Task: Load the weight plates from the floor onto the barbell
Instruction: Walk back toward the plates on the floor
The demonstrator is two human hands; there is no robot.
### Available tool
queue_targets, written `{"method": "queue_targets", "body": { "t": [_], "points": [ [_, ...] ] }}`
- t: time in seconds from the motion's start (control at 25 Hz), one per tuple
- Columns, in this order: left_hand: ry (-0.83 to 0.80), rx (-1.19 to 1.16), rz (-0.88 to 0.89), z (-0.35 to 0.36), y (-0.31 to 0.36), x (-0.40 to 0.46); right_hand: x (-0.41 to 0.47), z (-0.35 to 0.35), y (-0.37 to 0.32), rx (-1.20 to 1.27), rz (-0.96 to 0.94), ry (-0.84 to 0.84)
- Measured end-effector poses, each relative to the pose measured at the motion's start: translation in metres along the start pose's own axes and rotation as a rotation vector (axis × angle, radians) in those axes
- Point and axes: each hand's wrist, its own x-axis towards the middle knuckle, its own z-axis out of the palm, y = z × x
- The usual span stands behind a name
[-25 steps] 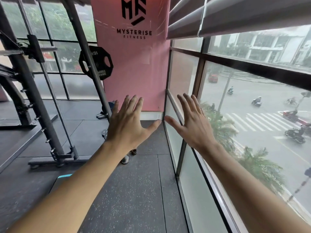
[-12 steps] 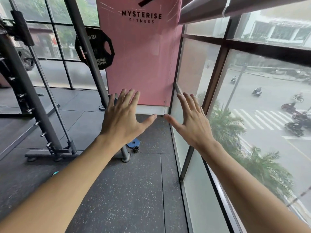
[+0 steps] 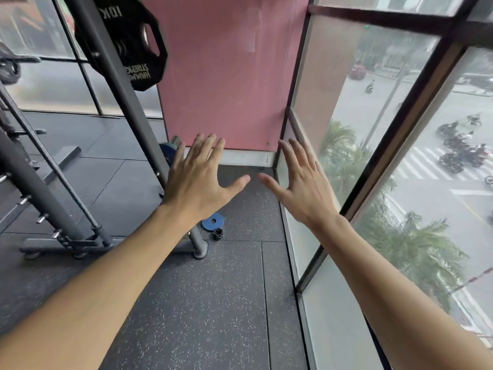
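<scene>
On the floor near the rack's foot lay a small blue plate (image 3: 212,221), flat, half hidden behind the left wrist, with a dark collar (image 3: 218,233) just beside it on the near side. A second bluish plate (image 3: 166,151) seemed to lean farther back against the slanted post (image 3: 125,102), mostly hidden; could not confirm what it was. A black plate (image 3: 128,41) hung high on the rack, far left. No barbell sleeve could be picked out for certain; a thin bar (image 3: 53,166) ran diagonally at left.

Left hand (image 3: 196,180) and right hand (image 3: 302,188) were both held out ahead, palms down, fingers spread wide, gripping nothing, thumbs nearly meeting. Both hovered well above the floor (image 3: 208,303), apart from any plate.

Judgement: loading not started; first plate not yet picked up.

Risks from here:
- Blue plate lay flat on rubber, so little edge to get fingers under; a shallow pinch could let it slip and drop.
- Post foot (image 3: 199,249) sat close beside the plate; knuckles or the plate could knock it on the lift.
- Collar might get kicked or rolled away while reaching.
- Glass wall (image 3: 314,236) stood close on the right; a swung plate could strike it.
</scene>
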Motion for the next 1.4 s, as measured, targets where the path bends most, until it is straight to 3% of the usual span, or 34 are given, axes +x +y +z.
{"method": "queue_targets", "body": {
  "t": [0.36, 0.76, 1.4],
  "points": [
    [-0.059, 0.004, 0.02, 0.101, -0.002, 0.147, 0.128, 0.06, 0.097, 0.011, 0.054, -0.037],
    [-0.041, 0.032, -0.065, 0.192, 0.022, 0.358, 0.339, 0.1, 0.224, 0.088, 0.033, -0.03],
    [-0.051, 0.005, -0.133, 0.318, -0.041, 0.552, 0.545, 0.194, 0.294, 0.043, -0.02, -0.124]
  ]
}}
